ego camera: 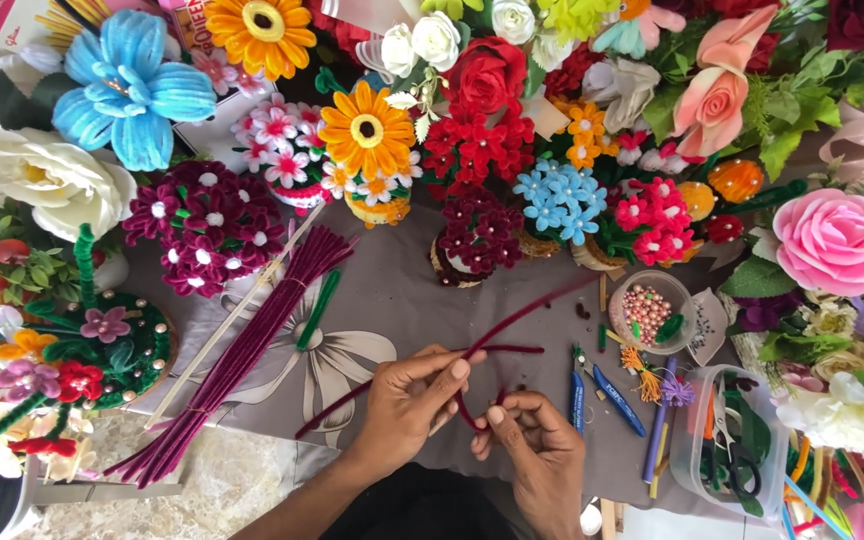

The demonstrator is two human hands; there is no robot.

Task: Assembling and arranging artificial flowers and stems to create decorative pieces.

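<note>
**Two hands bending a dark red pipe cleaner among craft flowers**

While I watch through the head camera, the left hand and right hand meet low in the middle of the view, both pinched shut on one dark red pipe cleaner. The left grip is thumb against forefinger on the stem; the right grip closes on a small loop bent into it. From there the stem runs up and to the right over the grey cloth on the counter.

I judge it light, fuzzy and soft outside, with a wire core that keeps a bend, so it is best held close to the bend.

A bundle of the same stems lies to the left. Blue pliers sit just beside the right hand, with a clear bead bowl and a plastic tool tub further right. Flower pots crowd the far edge. Open cloth lies only between the hands and the pots.
</note>
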